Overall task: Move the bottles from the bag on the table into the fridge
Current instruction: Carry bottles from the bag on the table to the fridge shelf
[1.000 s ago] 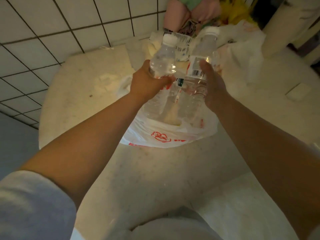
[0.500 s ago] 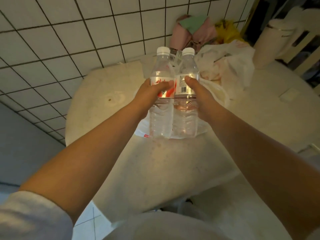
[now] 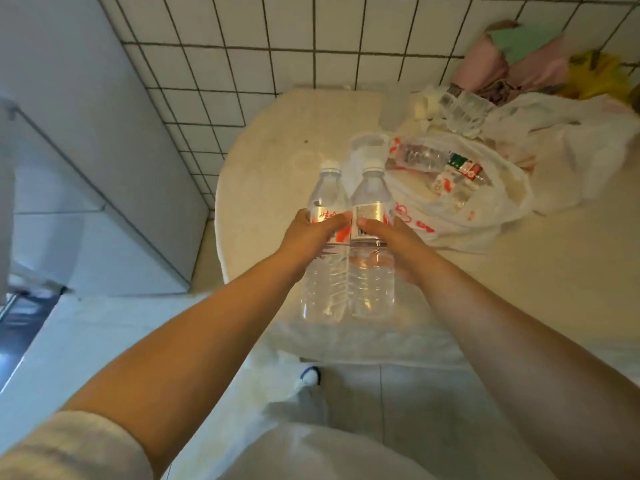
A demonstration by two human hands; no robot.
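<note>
Your left hand (image 3: 313, 233) clamps one clear plastic water bottle (image 3: 327, 271) | your right hand (image 3: 388, 242) clamps its twin (image 3: 372, 268) | pressed side by side at frame centre, likely for one carry | white plastic bag (image 3: 460, 216), centre right, holds more | pale fridge (image 3: 86, 209) at left.

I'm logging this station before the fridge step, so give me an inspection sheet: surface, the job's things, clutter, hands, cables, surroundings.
Surface: pale round table, bare on its left part.
Job's things: two clear bottles, left bottle and right bottle, held side by side above the table; white plastic bag lies open with more bottles inside.
Clutter: crumpled white bags, pink and green cloth at the table's back.
Hands: left hand grips the left bottle; right hand grips the right bottle.
Cables: nothing seen.
Surroundings: white tiled wall; grey-white cabinet, possibly the fridge, at left.
</note>
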